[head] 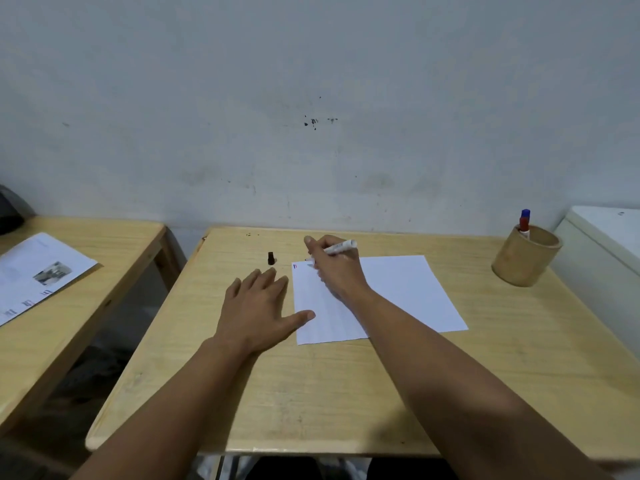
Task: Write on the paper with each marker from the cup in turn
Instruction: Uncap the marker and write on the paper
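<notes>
The right hand [332, 268] grips a white marker [337, 248], tip at the paper's [398, 292] top left corner. The left hand [256, 306] lies open and flat on the table [311, 393], thumb touching the paper's edge. A black cap [271, 258] stands nearby; the cup [524, 258] holding two markers sits far right.

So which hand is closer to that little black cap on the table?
The left hand. Its fingertips lie flat just below the cap. The right hand is further to the right, holding a marker over the paper.
</notes>
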Tool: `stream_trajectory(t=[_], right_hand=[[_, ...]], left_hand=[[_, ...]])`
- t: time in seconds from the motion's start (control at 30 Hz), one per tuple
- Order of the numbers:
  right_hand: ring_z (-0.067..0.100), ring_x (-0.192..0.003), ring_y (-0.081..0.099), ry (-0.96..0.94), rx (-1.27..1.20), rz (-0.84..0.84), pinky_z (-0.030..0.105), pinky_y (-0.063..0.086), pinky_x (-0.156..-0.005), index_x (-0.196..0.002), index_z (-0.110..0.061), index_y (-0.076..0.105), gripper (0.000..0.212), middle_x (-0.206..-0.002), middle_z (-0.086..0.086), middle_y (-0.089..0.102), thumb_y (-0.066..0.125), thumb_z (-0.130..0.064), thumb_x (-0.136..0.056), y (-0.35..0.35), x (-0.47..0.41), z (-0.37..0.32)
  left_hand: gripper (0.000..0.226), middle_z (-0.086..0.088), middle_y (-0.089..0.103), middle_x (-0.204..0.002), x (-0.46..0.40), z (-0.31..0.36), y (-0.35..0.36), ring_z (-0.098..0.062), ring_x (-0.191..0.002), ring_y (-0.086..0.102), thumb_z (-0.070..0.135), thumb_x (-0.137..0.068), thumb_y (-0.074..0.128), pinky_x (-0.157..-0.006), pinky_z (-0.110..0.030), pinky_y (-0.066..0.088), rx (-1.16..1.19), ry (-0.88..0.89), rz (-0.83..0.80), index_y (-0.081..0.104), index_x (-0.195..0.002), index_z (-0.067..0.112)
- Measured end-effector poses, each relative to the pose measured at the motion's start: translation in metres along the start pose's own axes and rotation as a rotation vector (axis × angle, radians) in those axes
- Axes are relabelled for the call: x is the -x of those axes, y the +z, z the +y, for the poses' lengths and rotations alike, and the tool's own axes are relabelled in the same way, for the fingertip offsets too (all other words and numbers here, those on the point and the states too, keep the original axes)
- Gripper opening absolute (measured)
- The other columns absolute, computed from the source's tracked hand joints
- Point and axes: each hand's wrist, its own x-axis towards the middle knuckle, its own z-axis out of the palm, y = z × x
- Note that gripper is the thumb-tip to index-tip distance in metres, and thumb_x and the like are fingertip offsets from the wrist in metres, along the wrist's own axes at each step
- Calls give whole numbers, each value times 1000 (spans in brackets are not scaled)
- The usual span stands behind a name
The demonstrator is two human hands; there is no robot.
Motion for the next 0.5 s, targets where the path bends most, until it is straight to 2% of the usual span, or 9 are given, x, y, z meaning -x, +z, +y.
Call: stream_trajectory(t=[0.1, 0.17, 0.23, 0.37, 0.5], right_hand=[[23, -77, 75, 14, 19, 60, 43, 55, -70, -75, -20, 62, 54, -69, -6, 71, 68, -73, -84, -1, 2, 9], [24, -75, 74, 13, 22, 99, 46, 59, -69, -77, -19, 61, 52, -74, 3, 72, 67, -70, -87, -1, 1, 8], [26, -74, 74, -2, 57, 145, 49, 63, -72, -78, -19, 61, 49, -74, 5, 70, 65, -66, -90, 1, -1, 9], [20, -73, 73, -42, 69, 193, 42, 62, -70, -81, -21, 63, 43, -73, -3, 72, 65, -61, -95, 7, -2, 8], [22, -68, 73, -36, 45, 155, 38, 59, -62, -79, -17, 65, 41, -77, 8, 76, 72, -55, -91, 13, -6, 9]], left_hand=[[96, 2, 29, -168, 0, -2, 3, -22, -158, 16, 91, -78, 36, -125, -51, 12, 30, 8, 26, 45, -152, 31], [95, 2, 29, -168, -1, -3, 5, -21, -158, 16, 91, -78, 36, -125, -51, 11, 47, 9, 36, 46, -151, 32], [95, 3, 29, -168, -2, -5, 6, -21, -158, 15, 91, -78, 34, -126, -51, 11, 45, 11, 37, 46, -152, 32], [95, 2, 31, -168, -3, -5, 8, -21, -158, 16, 92, -78, 35, -125, -53, 11, 55, 13, 41, 47, -151, 33], [93, 1, 30, -168, -2, -6, 7, -22, -158, 16, 90, -79, 36, -125, -53, 11, 55, 17, 41, 46, -152, 32]])
